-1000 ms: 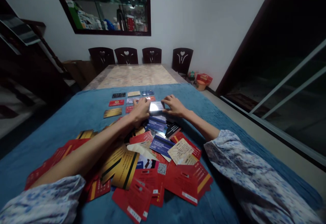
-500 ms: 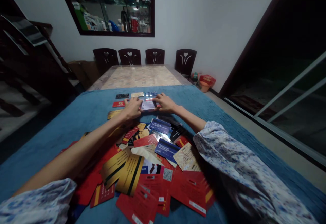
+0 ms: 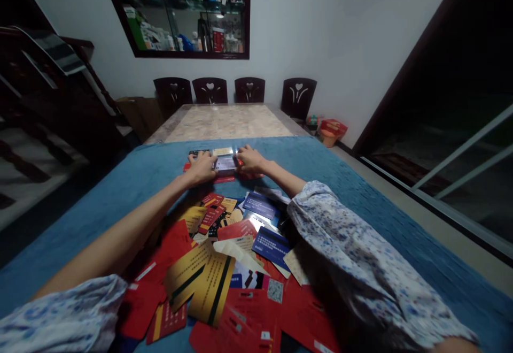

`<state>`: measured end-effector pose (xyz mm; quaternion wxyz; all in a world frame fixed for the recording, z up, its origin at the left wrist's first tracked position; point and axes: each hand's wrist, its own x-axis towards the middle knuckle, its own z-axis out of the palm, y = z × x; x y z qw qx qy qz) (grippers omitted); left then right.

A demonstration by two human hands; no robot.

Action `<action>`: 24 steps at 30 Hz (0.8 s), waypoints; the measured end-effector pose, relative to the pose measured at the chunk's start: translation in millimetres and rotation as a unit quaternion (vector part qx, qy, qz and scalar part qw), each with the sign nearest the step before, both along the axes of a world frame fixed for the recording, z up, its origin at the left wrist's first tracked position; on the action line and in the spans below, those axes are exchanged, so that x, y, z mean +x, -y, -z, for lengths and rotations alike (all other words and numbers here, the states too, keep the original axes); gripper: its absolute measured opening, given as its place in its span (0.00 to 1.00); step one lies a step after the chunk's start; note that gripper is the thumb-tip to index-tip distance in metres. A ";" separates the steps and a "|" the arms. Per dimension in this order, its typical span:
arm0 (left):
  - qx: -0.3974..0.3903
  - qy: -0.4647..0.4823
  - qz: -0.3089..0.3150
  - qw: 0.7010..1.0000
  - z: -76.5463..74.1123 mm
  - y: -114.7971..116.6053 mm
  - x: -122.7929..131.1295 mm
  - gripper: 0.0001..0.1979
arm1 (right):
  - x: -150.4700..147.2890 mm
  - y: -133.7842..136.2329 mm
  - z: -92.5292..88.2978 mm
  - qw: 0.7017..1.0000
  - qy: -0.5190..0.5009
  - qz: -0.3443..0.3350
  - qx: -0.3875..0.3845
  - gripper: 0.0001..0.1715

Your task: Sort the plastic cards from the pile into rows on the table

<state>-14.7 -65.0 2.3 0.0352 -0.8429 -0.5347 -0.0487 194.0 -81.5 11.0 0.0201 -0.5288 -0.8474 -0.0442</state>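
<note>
L hand & R hand are both pinching a pale card b/w them rn, can't tell if it's touching the blue cloth. Cream card is lying just behind, messy card pile is spreading nearer the cam.

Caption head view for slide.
Left hand and right hand at either end of a pale card, beyond scattered cards on blue cloth.
</note>
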 end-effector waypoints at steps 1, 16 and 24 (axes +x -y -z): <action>0.000 -0.001 -0.004 1.000 0.3 -2.8 -0.9 0.26 | -1.9 -4.1 0.4 1.000 0.000 0.001 -0.002 0.24; -0.025 -0.020 -0.023 0.999 14.5 -39.8 -3.9 0.21 | -18.6 -45.3 12.7 0.999 0.008 0.026 -0.035 0.24; -0.066 -0.044 -0.040 0.996 13.8 -49.3 -1.2 0.17 | -23.2 -53.6 14.7 0.997 0.022 0.041 -0.057 0.26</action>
